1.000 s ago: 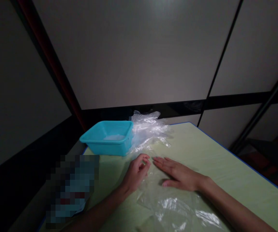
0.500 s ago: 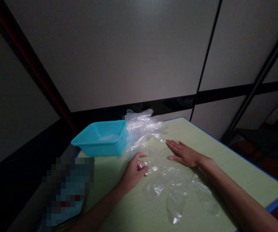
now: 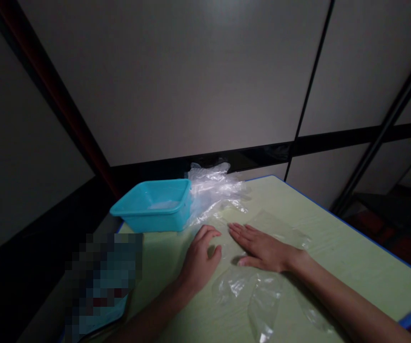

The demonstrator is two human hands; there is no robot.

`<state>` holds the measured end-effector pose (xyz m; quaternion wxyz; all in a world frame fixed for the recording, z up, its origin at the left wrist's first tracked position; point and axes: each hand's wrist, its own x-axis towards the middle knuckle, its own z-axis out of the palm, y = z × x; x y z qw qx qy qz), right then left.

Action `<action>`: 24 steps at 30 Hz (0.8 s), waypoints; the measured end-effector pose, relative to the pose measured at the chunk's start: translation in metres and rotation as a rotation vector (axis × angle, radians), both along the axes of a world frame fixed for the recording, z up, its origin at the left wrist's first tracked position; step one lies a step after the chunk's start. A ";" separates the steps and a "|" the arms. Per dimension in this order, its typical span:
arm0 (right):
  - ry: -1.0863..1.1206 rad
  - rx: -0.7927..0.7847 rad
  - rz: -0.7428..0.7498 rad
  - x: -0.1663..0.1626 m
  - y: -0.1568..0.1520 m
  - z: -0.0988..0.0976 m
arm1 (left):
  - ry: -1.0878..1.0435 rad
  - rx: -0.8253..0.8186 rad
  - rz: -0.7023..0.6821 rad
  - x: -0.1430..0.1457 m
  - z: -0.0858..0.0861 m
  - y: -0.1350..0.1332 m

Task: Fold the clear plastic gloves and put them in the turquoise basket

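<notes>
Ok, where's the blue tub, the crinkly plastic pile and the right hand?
blue tub (image 3: 151, 220): head view, on its front wall.
crinkly plastic pile (image 3: 214, 188): head view, on the middle of the heap.
right hand (image 3: 262, 247): head view, on the back of the hand.

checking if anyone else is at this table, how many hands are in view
2. The left hand rests on the green table beside the clear plastic sheet; the right hand lies flat on that sheet. No others show.
</notes>
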<state>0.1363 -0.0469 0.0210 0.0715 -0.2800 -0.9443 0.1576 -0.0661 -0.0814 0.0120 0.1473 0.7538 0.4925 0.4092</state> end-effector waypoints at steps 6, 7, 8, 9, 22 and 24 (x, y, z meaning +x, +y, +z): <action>0.023 0.027 -0.026 -0.004 -0.007 0.004 | 0.406 -0.087 -0.116 0.002 -0.003 -0.007; 0.033 0.036 -0.027 -0.005 -0.008 0.005 | 0.459 -0.082 -0.129 0.002 -0.004 -0.007; 0.043 0.040 -0.025 -0.007 -0.009 0.005 | 0.504 -0.077 -0.133 0.001 -0.006 -0.007; 0.051 0.041 -0.020 -0.008 -0.010 0.005 | 0.542 -0.073 -0.130 0.000 -0.007 -0.007; 0.016 0.004 -0.006 -0.012 -0.012 -0.001 | 0.782 -0.030 -0.091 -0.007 -0.014 -0.008; 0.013 -0.001 0.000 -0.010 -0.010 -0.001 | 0.779 -0.031 -0.095 -0.007 -0.012 -0.009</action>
